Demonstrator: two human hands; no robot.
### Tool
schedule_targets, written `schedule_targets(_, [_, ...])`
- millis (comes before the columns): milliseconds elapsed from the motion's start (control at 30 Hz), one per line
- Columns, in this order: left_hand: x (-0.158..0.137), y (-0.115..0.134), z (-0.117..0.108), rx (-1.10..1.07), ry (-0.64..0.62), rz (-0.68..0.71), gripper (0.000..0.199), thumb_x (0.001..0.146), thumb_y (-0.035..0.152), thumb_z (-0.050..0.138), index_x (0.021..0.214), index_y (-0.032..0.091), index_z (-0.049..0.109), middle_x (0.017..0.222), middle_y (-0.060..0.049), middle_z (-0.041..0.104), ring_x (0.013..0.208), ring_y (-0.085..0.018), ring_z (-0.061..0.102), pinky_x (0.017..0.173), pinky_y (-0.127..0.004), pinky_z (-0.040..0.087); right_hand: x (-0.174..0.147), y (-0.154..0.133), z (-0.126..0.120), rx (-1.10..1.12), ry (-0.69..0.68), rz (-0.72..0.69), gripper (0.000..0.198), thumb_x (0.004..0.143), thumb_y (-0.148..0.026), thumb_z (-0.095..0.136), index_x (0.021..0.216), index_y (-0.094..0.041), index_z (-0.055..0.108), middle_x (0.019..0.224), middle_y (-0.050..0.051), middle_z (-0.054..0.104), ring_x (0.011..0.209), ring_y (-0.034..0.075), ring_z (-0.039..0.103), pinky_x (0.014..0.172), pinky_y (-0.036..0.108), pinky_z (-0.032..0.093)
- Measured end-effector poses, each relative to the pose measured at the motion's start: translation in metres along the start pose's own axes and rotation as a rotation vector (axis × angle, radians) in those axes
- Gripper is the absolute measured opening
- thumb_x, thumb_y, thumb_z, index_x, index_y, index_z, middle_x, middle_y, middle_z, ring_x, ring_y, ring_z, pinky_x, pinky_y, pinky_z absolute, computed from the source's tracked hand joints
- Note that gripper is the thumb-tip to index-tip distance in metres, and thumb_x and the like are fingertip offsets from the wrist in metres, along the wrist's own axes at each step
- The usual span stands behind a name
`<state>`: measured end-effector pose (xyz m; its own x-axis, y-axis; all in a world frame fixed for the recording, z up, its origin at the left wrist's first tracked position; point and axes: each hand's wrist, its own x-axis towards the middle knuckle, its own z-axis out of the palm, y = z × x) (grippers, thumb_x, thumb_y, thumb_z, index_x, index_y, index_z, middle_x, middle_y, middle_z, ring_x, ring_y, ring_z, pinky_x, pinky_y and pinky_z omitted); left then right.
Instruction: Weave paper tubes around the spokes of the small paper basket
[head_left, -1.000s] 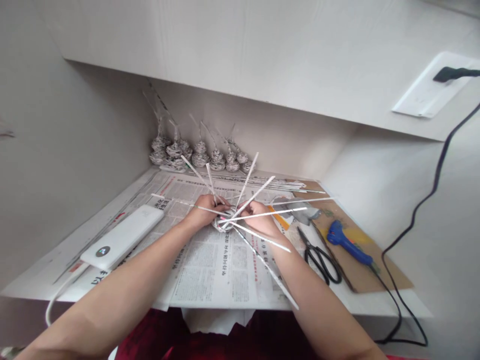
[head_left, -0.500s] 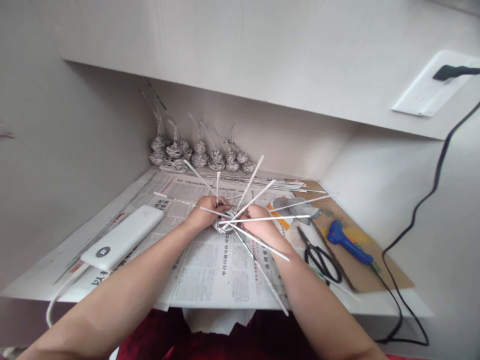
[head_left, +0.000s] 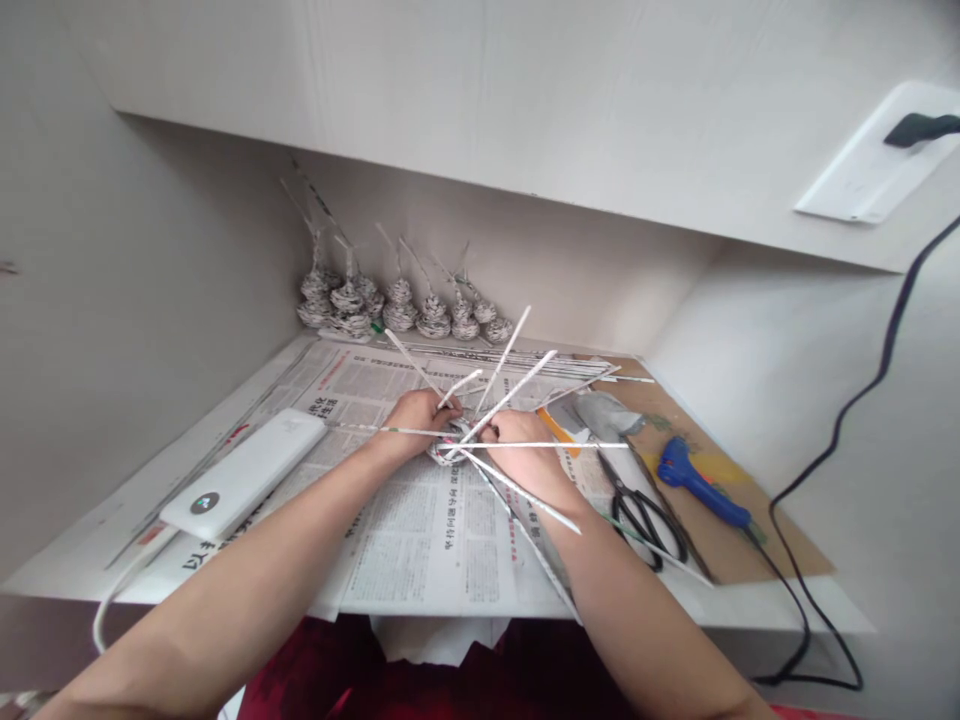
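- White rectangular device (head_left: 251, 470): rests on the newspaper sheets (head_left: 390, 560), left side; white cable (head_left: 99, 622) at near end.
- Black scissors (head_left: 624, 494): right side, beside the brown cardboard (head_left: 787, 550).
- Blue glue gun (head_left: 705, 485): lies on the cardboard; black cord at handle end.
- Wall socket plate (head_left: 847, 180): upper right; black plug (head_left: 916, 129) inserted.
- Woven gourd-shaped pieces (head_left: 401, 312): grouped along rear wall, thin stems upward.
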<state>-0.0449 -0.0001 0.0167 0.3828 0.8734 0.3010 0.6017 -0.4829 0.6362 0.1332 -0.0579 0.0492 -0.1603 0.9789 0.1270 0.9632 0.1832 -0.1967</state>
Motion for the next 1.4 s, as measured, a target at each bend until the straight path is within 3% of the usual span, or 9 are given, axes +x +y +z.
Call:
schedule_targets(167, [-0.001,0.002,-0.002,-0.016,-0.023,0.057,0.020,0.081,0.025,0.051,0.082,0.020,0.070,0.084,-0.003,0.072,0.082,-0.018,0.064,0.078,-0.025,0.046,0.002,0.001,0.005,-0.003,0.126,-0.084,0.020,0.082,-0.024,0.052,0.081,-0.019,0.072,0.094,0.009,0.069,0.095,0.022,0.056,0.085,0.029,0.038])
schedule_targets(267, [-0.001,0.002,-0.002,-0.046,-0.019,0.063,0.021,0.082,0.026,0.051,0.083,0.020,0.071,0.086,-0.003,0.072,0.083,-0.018,0.065,0.080,-0.025,0.046,0.005,0.003,0.008,0.041,0.123,-0.054,0.016,0.079,-0.026,0.057,0.081,-0.019,0.071,0.092,0.008,0.069,0.096,0.023,0.056,0.089,0.033,0.037])
schedule_targets(433, [-0.002,0.003,-0.001,-0.034,-0.003,0.027,0.021,0.082,0.028,0.052,0.085,0.020,0.072,0.088,-0.003,0.073,0.085,-0.019,0.065,0.082,-0.026,0.046,0.012,0.009,0.011,0.274,-0.013,0.025,0.015,0.077,-0.025,0.057,0.085,-0.021,0.069,0.086,0.003,0.071,0.079,0.017,0.062,0.077,0.028,0.042])
schedule_targets(567, [-0.003,0.010,-0.005,0.015,-0.002,-0.004,0.021,0.081,0.029,0.054,0.086,0.020,0.073,0.086,-0.004,0.073,0.081,-0.019,0.065,0.076,-0.025,0.046,0.012,0.009,0.014,0.365,-0.006,0.057,0.016,0.074,-0.023,0.060,0.087,-0.021,0.069,0.089,0.003,0.071,0.081,0.017,0.063,0.069,0.024,0.043])
schedule_targets(733, [-0.005,0.015,-0.008,0.122,-0.049,-0.045,0.023,0.080,0.033,0.055,0.080,0.019,0.073,0.074,-0.005,0.072,0.068,-0.017,0.063,0.062,-0.024,0.041,0.009,0.002,0.016,0.342,0.067,0.054,0.016,0.072,-0.017,0.059,0.085,-0.020,0.067,0.085,0.003,0.071,0.078,0.016,0.063,0.067,0.023,0.043])
schedule_targets(1167, [-0.004,0.014,-0.007,0.070,-0.014,-0.093,0.026,0.081,0.033,0.052,0.073,0.018,0.070,0.068,-0.004,0.069,0.065,-0.016,0.059,0.062,-0.024,0.039,0.001,-0.005,0.007,0.244,0.038,-0.002,0.015,0.079,-0.023,0.057,0.088,-0.023,0.070,0.087,0.003,0.071,0.078,0.018,0.063,0.066,0.024,0.041])
schedule_targets(1400, [-0.003,0.009,-0.011,0.007,-0.033,-0.143,0.029,0.078,0.038,0.053,0.073,0.016,0.072,0.066,-0.004,0.069,0.063,-0.017,0.059,0.058,-0.024,0.040,0.001,-0.006,0.007,0.206,0.030,0.009,0.011,0.076,-0.023,0.061,0.081,-0.022,0.071,0.081,0.004,0.070,0.075,0.018,0.062,0.065,0.024,0.040])
